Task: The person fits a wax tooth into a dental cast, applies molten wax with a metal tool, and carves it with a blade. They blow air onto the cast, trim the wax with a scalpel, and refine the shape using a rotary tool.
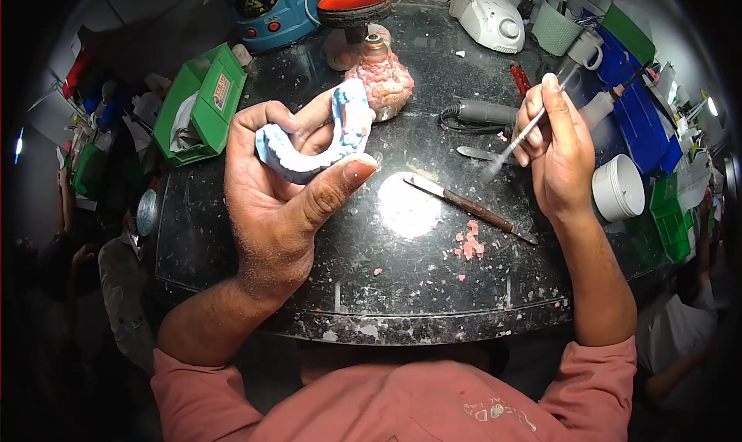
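Note:
My left hand (270,187) grips a horseshoe-shaped dental cast (352,121), white with blue patches, raised above the bench with its open side facing away from me. The thumb presses on the near edge and the fingers support it from behind. In my right hand (560,148) a slim metal dental tool (525,131) is pinched like a pen. Its pale lower tip is blurred and points down toward the bench, apart from the cast. Below it lies a wooden-handled wax knife (471,206), with pink wax crumbs (470,245) close by.
A wax-crusted burner (380,79) stands behind the cast, near a red-lined dish (354,1). Farther back are a blue machine (272,13) and a white device (488,21). Green bins (202,106) flank the left; a white jar (621,187) and grey handpiece (483,113) are right.

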`<state>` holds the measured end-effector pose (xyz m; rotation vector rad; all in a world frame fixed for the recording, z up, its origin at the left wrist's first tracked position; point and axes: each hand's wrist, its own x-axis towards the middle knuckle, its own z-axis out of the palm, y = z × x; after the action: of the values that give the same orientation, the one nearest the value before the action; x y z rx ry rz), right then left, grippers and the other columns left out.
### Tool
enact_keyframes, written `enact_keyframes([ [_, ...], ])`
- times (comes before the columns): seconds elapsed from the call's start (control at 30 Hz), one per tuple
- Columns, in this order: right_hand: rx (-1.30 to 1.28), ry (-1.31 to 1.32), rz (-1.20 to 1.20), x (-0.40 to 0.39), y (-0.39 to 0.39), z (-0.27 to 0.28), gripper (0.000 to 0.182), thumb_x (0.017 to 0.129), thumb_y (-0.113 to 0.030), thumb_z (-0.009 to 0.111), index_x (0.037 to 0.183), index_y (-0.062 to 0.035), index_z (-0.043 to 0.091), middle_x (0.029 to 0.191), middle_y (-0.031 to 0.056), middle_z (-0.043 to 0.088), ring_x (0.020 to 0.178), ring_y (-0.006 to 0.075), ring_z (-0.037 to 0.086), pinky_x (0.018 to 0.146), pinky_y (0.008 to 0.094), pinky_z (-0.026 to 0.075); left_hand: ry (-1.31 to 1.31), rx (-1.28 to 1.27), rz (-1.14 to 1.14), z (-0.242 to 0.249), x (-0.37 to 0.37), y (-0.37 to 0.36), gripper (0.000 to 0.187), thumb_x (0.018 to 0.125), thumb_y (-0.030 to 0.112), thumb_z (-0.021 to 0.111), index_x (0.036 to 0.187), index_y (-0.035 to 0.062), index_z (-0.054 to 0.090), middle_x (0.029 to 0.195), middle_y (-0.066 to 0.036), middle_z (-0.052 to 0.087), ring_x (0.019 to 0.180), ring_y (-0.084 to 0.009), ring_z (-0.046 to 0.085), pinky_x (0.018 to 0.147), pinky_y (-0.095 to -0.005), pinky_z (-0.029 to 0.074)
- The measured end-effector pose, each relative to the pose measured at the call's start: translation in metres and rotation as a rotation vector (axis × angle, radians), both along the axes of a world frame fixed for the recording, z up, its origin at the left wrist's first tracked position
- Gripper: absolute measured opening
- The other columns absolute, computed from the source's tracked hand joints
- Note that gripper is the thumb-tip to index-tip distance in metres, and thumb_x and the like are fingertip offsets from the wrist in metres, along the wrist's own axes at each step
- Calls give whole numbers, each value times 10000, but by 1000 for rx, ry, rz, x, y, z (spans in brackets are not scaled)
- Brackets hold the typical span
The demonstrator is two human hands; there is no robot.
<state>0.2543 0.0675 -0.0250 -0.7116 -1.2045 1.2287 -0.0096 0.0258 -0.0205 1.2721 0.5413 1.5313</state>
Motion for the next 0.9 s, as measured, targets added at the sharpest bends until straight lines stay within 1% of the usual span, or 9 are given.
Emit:
enact_keyframes([
  [0.03, -3, 1, -1, 2, -3, 8, 314, 1016, -318, 445, 838, -79, 544, 616, -34, 436, 550, 74, 428, 521, 220, 378, -18, -7, 7, 0, 1, -1, 547, 794, -94, 698, 1140, 43, 298, 1267, -282, 471, 1163, -251, 530, 973, -339, 464],
  [0.13, -63, -834, 85, 8, -3, 10, 425, 990, -376, 495, 684, -82, 521, 601, -80, 400, 525, 40, 370, 476, 253, 289, -17, -36, 36, -1, 0, -2, 549, 789, -82, 710, 1149, 45, 316, 1190, -234, 523, 1109, -222, 561, 946, -320, 482],
  [0.2, -255, -1259, 187, 12, -12, 29, 449, 949, -366, 546, 691, 2, 550, 537, 60, 490, 512, 168, 472, 511, 345, 369, 2, -56, 57, -1, -2, -2, 546, 789, -75, 715, 1154, 47, 327, 1144, -202, 550, 1075, -205, 578, 930, -308, 491],
  [0.23, -219, -1452, 192, 10, -14, 33, 448, 928, -361, 569, 701, 25, 562, 537, 126, 522, 521, 231, 512, 534, 381, 398, 56, -36, 54, -1, -3, -2, 492, 830, 33, 698, 1154, 34, 328, 1228, -273, 489, 1135, -300, 552, 994, -370, 457],
  [0.3, -208, -1504, 165, 12, -14, 27, 426, 906, -349, 586, 716, 32, 575, 584, 171, 540, 550, 286, 531, 564, 405, 418, 111, -18, 50, 0, -4, -3, 467, 872, 140, 682, 1153, 20, 329, 1313, -343, 429, 1194, -394, 526, 1059, -432, 423],
  [0.47, -161, -1586, 129, 10, -12, 29, 366, 862, -312, 610, 742, 32, 590, 642, 206, 579, 594, 352, 563, 607, 422, 452, 78, -42, 28, 0, -3, -3, 464, 873, 180, 684, 1145, 23, 343, 1316, -339, 423, 1197, -400, 522, 1067, -430, 424],
  [0.77, -81, -1407, -2, 15, -2, 22, 221, 833, -195, 608, 827, 26, 595, 644, 138, 585, 572, 229, 559, 586, 352, 449, 49, -90, -35, 4, -3, -2, 568, 898, 277, 652, 1233, -49, 330, 1298, -347, 438, 1175, -392, 542, 1037, -389, 463],
  [0.83, 159, -1117, -231, 23, 7, 7, 196, 849, -158, 581, 910, 26, 601, 708, 103, 595, 635, 184, 564, 617, 315, 447, 37, -141, -38, 10, -2, -3, 620, 907, 310, 623, 1280, -75, 311, 1295, -353, 439, 1160, -385, 555, 1018, -376, 480],
  [0.9, 287, -1160, -308, 32, 15, 1, 221, 859, -145, 564, 1004, 15, 610, 824, 99, 593, 726, 198, 567, 686, 314, 448, 25, -191, -39, 13, -1, -4, 675, 916, 342, 595, 1326, -100, 292, 1292, -359, 440, 1145, -378, 568, 998, -362, 498],
])
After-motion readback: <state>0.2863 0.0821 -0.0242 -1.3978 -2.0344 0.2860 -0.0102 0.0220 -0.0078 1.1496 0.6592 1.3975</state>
